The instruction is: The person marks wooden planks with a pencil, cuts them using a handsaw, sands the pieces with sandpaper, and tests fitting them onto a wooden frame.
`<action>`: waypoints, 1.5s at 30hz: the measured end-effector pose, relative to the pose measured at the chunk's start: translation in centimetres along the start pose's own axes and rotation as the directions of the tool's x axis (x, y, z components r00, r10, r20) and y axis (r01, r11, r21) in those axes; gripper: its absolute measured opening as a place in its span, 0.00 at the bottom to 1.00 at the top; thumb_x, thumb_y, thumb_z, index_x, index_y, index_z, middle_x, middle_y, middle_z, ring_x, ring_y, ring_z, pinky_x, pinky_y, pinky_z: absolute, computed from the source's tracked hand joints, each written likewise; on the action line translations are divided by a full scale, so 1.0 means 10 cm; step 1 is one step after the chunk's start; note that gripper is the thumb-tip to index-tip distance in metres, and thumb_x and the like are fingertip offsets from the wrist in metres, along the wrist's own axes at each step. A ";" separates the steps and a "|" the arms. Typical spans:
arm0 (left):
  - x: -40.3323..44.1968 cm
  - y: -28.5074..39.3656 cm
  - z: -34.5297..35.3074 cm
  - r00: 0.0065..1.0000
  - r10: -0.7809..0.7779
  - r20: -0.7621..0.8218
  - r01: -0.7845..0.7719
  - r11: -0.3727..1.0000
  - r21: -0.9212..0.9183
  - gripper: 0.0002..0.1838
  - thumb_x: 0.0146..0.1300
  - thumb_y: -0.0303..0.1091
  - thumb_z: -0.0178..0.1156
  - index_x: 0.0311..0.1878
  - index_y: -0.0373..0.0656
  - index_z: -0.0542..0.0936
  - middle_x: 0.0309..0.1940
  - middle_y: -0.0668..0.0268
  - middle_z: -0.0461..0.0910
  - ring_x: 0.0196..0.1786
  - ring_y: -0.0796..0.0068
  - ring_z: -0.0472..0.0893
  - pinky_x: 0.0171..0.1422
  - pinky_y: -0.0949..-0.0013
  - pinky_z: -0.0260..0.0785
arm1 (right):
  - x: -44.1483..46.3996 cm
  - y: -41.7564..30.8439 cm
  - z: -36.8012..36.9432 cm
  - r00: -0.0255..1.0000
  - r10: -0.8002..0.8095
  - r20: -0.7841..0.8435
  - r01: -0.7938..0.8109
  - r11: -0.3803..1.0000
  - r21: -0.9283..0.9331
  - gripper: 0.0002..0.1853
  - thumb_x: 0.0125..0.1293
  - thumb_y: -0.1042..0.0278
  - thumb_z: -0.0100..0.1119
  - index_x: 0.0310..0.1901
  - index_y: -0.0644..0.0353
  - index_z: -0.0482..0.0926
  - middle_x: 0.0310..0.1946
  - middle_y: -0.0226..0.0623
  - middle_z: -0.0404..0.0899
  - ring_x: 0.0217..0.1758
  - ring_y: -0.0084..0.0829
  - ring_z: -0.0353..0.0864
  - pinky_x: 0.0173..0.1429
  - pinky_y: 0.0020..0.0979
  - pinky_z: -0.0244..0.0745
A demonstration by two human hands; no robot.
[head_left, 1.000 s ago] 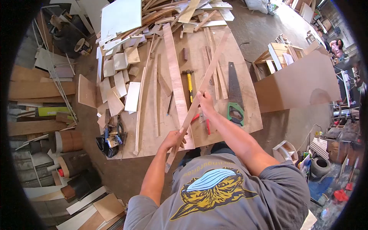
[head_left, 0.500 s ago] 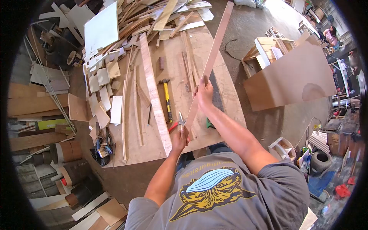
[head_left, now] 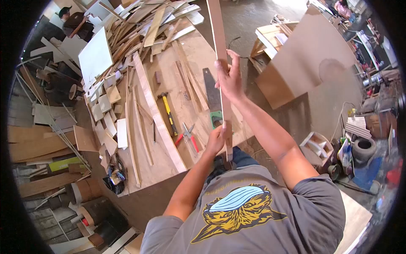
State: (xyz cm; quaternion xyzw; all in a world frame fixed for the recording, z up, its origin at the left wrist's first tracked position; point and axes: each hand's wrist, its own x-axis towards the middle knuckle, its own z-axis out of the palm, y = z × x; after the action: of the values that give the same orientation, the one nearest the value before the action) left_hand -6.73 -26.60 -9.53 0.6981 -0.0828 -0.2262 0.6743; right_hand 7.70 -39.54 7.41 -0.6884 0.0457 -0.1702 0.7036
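A long thin wooden strip (head_left: 220,42) rises nearly upright from near my waist to the top edge of the view. Low on it, my left hand (head_left: 217,139) is closed round the strip. Higher up, my right hand (head_left: 230,77) grips it between thumb and fingers. Behind the strip, on the table (head_left: 169,76), lies a saw (head_left: 212,93) with a green handle, partly covered. Red-handled snips (head_left: 187,136), opened, lie left of my left hand. Farther left are a yellow and black hammer (head_left: 168,113) and a wide pale wooden strip (head_left: 155,111).
Scrap wood (head_left: 139,31) is heaped at the table's far end, beside a white board (head_left: 95,57). A large brown panel (head_left: 306,59) leans at the right. One person (head_left: 77,24) is at the upper left, another (head_left: 342,9) at the upper right.
The strip has swung from a slant to nearly upright, with both hands still on it. My right hand has moved up and its grip has loosened. The view has turned; a person now shows at upper left.
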 end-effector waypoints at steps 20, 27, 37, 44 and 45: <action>-0.64 0.04 -0.37 0.759 -0.020 -0.650 -0.228 0.928 -0.294 0.26 0.82 0.52 0.42 0.49 0.36 0.78 0.39 0.61 0.84 0.43 0.72 0.84 0.47 0.71 0.75 | -2.17 1.09 -0.20 0.822 -0.060 0.567 0.256 0.928 -0.272 0.16 0.70 0.64 0.64 0.57 0.54 0.79 0.45 0.46 0.86 0.45 0.49 0.87 0.43 0.41 0.82; -1.53 -0.42 -0.87 0.419 -0.297 -0.858 -0.215 0.886 -0.411 0.30 0.79 0.61 0.45 0.50 0.37 0.73 0.33 0.58 0.81 0.38 0.62 0.86 0.39 0.62 0.76 | -2.19 1.63 0.50 0.652 0.023 0.758 0.422 0.820 -0.387 0.12 0.65 0.62 0.65 0.47 0.57 0.83 0.42 0.43 0.85 0.46 0.43 0.85 0.49 0.41 0.80; -2.31 -0.66 -2.03 0.222 -0.244 -0.944 -0.252 0.921 -0.297 0.28 0.78 0.60 0.47 0.44 0.39 0.72 0.24 0.65 0.74 0.24 0.72 0.76 0.31 0.66 0.74 | -2.23 2.37 2.61 0.313 -0.036 0.949 0.847 0.463 -0.262 0.11 0.65 0.69 0.56 0.47 0.60 0.82 0.45 0.38 0.81 0.55 0.40 0.80 0.53 0.43 0.79; -2.57 -0.97 -2.44 0.226 -0.221 -0.949 -0.212 0.940 -0.269 0.26 0.79 0.58 0.48 0.41 0.40 0.72 0.22 0.67 0.71 0.22 0.76 0.74 0.25 0.70 0.71 | -2.06 2.90 3.15 0.164 0.015 0.986 0.975 0.150 -0.165 0.13 0.66 0.66 0.55 0.48 0.59 0.83 0.45 0.35 0.83 0.52 0.38 0.82 0.54 0.40 0.78; -2.63 -0.92 -2.50 0.213 -0.215 -0.953 -0.219 0.940 -0.261 0.26 0.79 0.58 0.48 0.41 0.40 0.72 0.21 0.67 0.71 0.21 0.76 0.74 0.25 0.70 0.71 | -2.05 2.92 3.16 0.129 0.044 0.991 0.985 0.108 -0.133 0.12 0.66 0.66 0.55 0.47 0.58 0.83 0.44 0.34 0.84 0.51 0.38 0.82 0.54 0.40 0.78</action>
State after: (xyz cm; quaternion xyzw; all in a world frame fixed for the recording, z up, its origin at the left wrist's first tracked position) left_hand -21.02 7.72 -13.43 0.5552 0.3984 0.2526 0.6850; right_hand 3.06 -3.38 -23.31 -0.8439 -0.5356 -0.0258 -0.0158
